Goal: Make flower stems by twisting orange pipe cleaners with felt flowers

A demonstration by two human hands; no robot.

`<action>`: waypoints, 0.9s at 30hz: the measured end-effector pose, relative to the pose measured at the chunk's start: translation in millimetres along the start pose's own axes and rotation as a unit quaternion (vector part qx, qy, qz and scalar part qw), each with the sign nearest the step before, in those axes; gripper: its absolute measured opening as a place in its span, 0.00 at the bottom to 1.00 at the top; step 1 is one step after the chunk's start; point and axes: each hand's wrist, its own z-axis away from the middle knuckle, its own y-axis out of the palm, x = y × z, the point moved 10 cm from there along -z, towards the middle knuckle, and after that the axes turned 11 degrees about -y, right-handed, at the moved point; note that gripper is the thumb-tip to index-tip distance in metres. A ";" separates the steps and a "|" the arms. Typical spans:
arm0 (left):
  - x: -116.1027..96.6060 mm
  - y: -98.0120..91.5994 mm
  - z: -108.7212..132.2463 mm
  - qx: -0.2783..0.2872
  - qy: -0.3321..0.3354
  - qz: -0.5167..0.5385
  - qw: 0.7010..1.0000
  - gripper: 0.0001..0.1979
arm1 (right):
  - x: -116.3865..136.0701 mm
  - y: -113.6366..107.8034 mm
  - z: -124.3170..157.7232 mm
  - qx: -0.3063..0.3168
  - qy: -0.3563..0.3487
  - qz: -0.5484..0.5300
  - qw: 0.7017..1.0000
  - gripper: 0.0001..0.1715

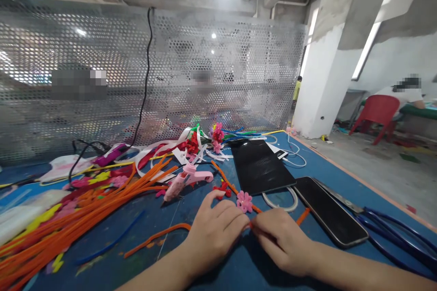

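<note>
Near the front of the blue table (pixel 143 218), my left hand (pixel 220 223) and my right hand (pixel 283 238) meet fingertip to fingertip, both closed in a pinch. A bit of orange shows between them, and an orange pipe cleaner (pixel 157 238) runs out to the left from under my left hand. Another orange stem (pixel 225 178) passes behind my fingers, and a short orange end (pixel 303 216) sticks out beyond my right hand. Just past my fingertips is a pink flower (pixel 244 202), with a red flower (pixel 222 189) beside it. My fingers hide how the stems join.
A pink glue gun (pixel 186 179) lies beyond my left hand, beside a bundle of orange pipe cleaners (pixel 85 211). On the right are a black tablet (pixel 261 166), a phone (pixel 331 211) and blue-handled scissors (pixel 385 232). A perforated metal screen (pixel 218 77) stands behind.
</note>
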 end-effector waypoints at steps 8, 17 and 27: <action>45.4 58.5 22.1 0.251 -0.368 0.266 0.855 0.10 | 10.1 12.1 1.3 0.065 -0.124 0.222 0.965 0.06; 49.8 55.7 17.0 0.209 -0.321 0.253 0.889 0.08 | 1.4 14.5 -0.5 0.100 -0.076 0.199 0.972 0.05; -21.8 -3.5 10.6 0.030 0.156 -0.071 0.985 0.08 | -31.6 30.1 6.9 0.121 0.206 -0.284 0.929 0.09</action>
